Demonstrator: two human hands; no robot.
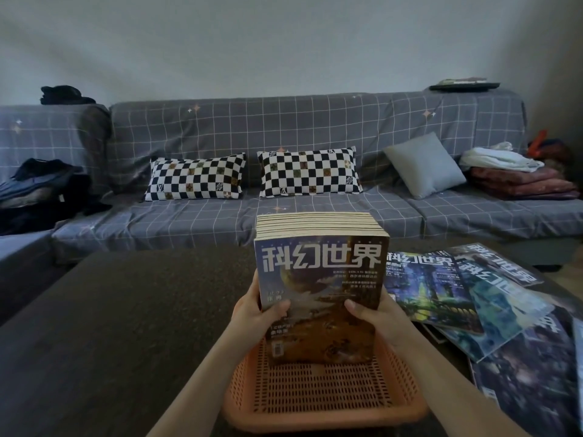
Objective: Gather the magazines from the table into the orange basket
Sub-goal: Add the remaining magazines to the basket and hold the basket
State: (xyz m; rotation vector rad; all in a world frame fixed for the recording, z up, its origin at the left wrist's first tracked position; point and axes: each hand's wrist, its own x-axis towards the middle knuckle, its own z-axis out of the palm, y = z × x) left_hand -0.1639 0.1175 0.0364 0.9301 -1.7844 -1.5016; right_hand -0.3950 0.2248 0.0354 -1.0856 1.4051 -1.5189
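Observation:
A thick stack of magazines (320,279) stands upright on its lower edge inside the orange basket (321,402), front cover facing me. My left hand (257,305) grips the stack's left side and my right hand (375,313) grips its right side, thumbs on the cover. The basket sits on the dark table (126,326) close to me. Several loose magazines (473,304) lie fanned out flat on the table to the right of the basket.
A grey checked sofa (284,137) runs along the far side of the table, with two checkerboard pillows (252,178), a grey cushion (424,165), folded blankets (520,181) at right and dark clothes (41,187) at left.

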